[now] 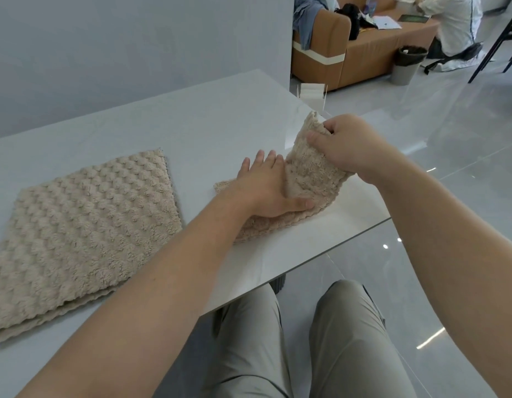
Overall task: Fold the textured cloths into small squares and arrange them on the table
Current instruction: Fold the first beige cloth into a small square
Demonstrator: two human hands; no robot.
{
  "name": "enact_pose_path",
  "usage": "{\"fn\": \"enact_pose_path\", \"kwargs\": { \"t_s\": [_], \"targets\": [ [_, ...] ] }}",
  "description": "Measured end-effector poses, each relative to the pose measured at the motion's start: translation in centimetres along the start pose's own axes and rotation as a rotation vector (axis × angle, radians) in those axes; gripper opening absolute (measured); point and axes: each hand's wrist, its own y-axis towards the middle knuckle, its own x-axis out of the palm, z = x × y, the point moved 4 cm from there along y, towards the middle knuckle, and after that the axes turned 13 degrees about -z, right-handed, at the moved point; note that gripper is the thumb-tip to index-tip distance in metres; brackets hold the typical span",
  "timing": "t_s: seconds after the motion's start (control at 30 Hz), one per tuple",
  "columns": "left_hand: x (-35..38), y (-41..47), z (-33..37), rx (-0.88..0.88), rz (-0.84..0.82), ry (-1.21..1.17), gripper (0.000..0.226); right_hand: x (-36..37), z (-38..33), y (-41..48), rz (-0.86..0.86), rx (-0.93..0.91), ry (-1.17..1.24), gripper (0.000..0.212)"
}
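A beige bubble-textured cloth (309, 179) lies partly folded near the right corner of the pale grey table (208, 124). My left hand (266, 188) presses flat on its lower part, fingers straight, thumb along the fold. My right hand (346, 145) grips the cloth's raised far end and holds it up off the table. A second beige textured cloth (85, 228) lies flat to the left, doubled over into a large square, untouched.
The table's front edge runs diagonally just below the cloth, with my grey-trousered legs (306, 340) under it. Beyond the right corner are glossy floor, a tan sofa (361, 50), a grey bin (407, 64) and a seated person (456, 27).
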Motion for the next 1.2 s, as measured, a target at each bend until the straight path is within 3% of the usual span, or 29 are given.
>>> {"fn": "enact_pose_path", "kwargs": {
  "t_s": [0.23,0.33,0.4,0.47,0.53,0.6,0.67,0.77,0.87,1.03,1.2],
  "targets": [
    [1.3,0.7,0.4,0.033,-0.061,-0.05,0.133,0.7,-0.6,-0.4,-0.021,-0.024,-0.092,0.044],
    [-0.4,-0.5,-1.0,0.017,-0.084,-0.197,0.124,1.1,-0.6,-0.5,-0.026,-0.029,-0.098,0.046],
    [-2.3,-1.8,-2.8,-0.022,-0.012,-0.253,0.116,1.3,-0.7,-0.6,-0.014,-0.039,-0.134,0.048],
    [-3.9,-3.1,-4.9,-0.055,0.133,-0.249,0.091,1.8,-1.1,-0.9,-0.024,-0.057,-0.147,0.038],
    [-4.7,-3.8,-7.2,-0.067,0.246,-0.433,0.054,2.9,-2.1,-1.5,-0.058,-0.096,-0.166,0.024],
    [-4.4,-3.9,-8.8,-0.08,0.258,-0.761,0.025,4.4,-3.2,-2.2,-0.082,-0.123,-0.214,0.02],
    [-3.8,-4.1,-9.2,-0.09,0.175,-1.011,0.027,6.6,-4.0,-2.9,-0.081,-0.169,-0.213,0.022],
    [-3.6,-4.4,-8.6,-0.086,0.026,-1.209,0.048,10.1,-4.5,-3.8,-0.056,-0.236,-0.241,0.063],
    [-3.4,-4.0,-8.9,-0.075,-0.049,-1.191,0.056,12.5,-3.4,-4.6,-0.048,-0.306,-0.182,0.075],
    [-2.7,-3.2,-8.9,-0.1,-0.03,-1.056,0.025,14.2,-1.5,-6.6,0.093,-0.409,-0.03,0.067],
    [-2.4,-2.8,-9.4,-0.164,-0.026,-1.045,0.015,14.7,-0.7,-7.6,0.213,-0.5,-0.038,0.053]
  ]
}}
